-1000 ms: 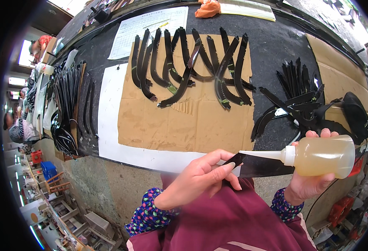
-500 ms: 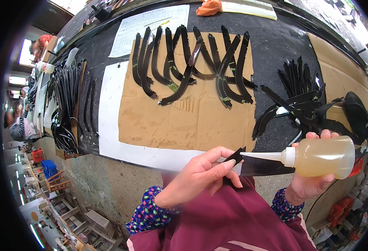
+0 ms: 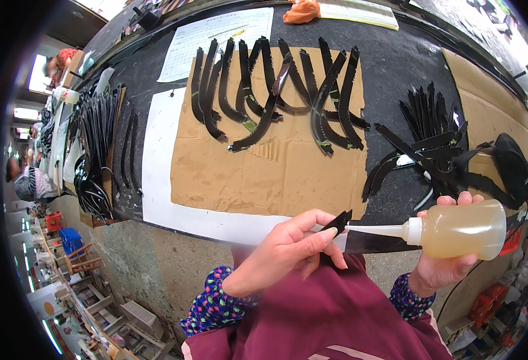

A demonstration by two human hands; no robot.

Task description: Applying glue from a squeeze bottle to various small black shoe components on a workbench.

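Observation:
My left hand (image 3: 294, 245) pinches a narrow black strip (image 3: 339, 224) between thumb and fingers, just past the table's near edge. In my right hand (image 3: 441, 270) lies a squeeze bottle (image 3: 465, 229) of cloudy yellowish liquid, tipped on its side. Its white nozzle (image 3: 378, 229) points left, and the tip meets or nearly meets the strip's end. Beyond my hands, several curved black strips (image 3: 267, 123) are spread over a cardboard sheet (image 3: 234, 180), some crossing each other. To the right, more black strips (image 3: 423, 144) form a loose heap.
A dense bundle of black strips (image 3: 96, 144) stands at the table's left. A printed form (image 3: 186, 48) and an orange crumpled item (image 3: 301, 11) lie along the back. Another cardboard piece (image 3: 492, 96) is at right. People (image 3: 33, 183) are visible far left.
The bottle has shifted slightly left and down, and its nozzle tip has dropped a little along the strip's end. My left hand stays almost still.

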